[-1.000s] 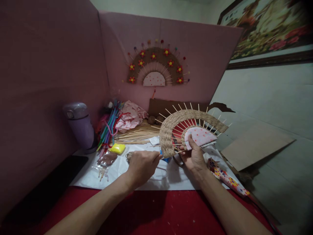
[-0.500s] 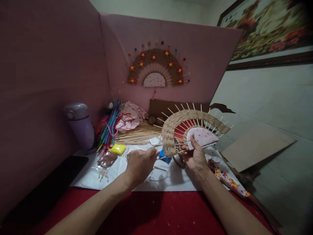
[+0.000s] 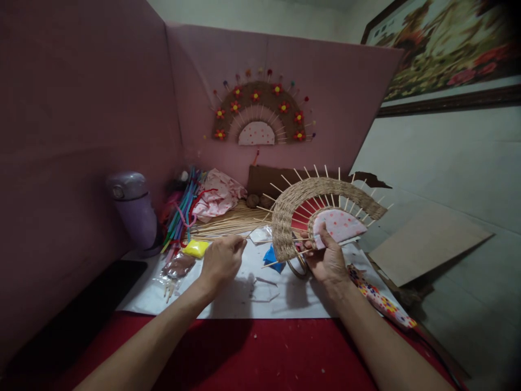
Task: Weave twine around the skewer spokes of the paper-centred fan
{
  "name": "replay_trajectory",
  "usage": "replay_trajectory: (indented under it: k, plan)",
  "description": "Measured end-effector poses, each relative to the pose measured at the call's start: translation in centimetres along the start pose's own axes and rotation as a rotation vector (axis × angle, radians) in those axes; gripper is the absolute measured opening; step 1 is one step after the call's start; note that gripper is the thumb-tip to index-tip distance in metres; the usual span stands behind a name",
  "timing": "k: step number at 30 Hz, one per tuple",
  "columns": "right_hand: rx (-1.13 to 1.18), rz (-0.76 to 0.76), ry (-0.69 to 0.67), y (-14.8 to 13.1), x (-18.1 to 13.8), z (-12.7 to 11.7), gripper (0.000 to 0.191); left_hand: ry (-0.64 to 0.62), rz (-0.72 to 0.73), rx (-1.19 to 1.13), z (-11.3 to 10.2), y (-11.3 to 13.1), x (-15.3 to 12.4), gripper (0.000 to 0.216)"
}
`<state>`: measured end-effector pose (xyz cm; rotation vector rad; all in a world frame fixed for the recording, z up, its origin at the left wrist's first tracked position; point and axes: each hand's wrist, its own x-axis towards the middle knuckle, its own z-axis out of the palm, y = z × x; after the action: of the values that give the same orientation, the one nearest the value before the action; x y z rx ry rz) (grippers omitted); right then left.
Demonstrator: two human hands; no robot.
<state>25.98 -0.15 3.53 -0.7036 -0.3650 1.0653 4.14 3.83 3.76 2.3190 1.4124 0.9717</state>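
- A person's right hand (image 3: 325,262) lifts a half-round fan of woven tan twine and pale sticks (image 3: 301,194) above a white sheet (image 3: 163,301) on a red-covered surface (image 3: 260,361); its fingers grasp the fan's white, pink-dotted half-round pad (image 3: 344,224), thumb in front.
- Beside the fan, apart from its woven band, the left hand (image 3: 222,259) has its fingers pinched together, apparently on a thin, pale strand (image 3: 247,236); the strand's far end is hard to make out.
- Good handling here likely means a firm hold on the pad, a gentle, even pull from the left fingers and a path clear of the jutting stick tips, as a hard tug could bend a stick or skew the weave.
- Among the containers, a clear plastic packet (image 3: 180,266) holds brown material; near it lies a bright yellow packet (image 3: 196,248), and by the fan's lower left corner a shiny blue packet (image 3: 273,258). What fills those two cannot be told.
- At left, a lavender bottle with a greyish lid (image 3: 136,217) stands closed, its contents hidden.
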Motion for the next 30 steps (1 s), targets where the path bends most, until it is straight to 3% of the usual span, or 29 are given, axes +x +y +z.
replay_trajectory:
  k: [3,5,8,21,30]
  plan:
    - [0.001,0.011,-0.025,0.0,-0.2,0.1,0.041,-0.109,-0.12,-0.484,0.5,-0.5,0.6,0.02]
    - [-0.008,0.005,-0.04,0.0,-0.3,0.2,0.043,-0.213,-0.215,-0.815,0.7,-0.4,0.7,0.031]
    - [-0.027,0.004,-0.061,0.0,-0.4,0.2,0.041,-0.314,-0.275,-1.085,0.5,-0.1,0.6,0.048]
    - [-0.025,0.057,-0.08,0.2,-0.7,0.3,0.041,-0.303,-0.304,-1.288,0.0,0.3,0.6,0.024]
    - [-0.039,0.083,-0.091,0.4,-1.0,0.4,0.043,-0.333,-0.232,-1.251,-0.2,0.7,0.3,0.026]
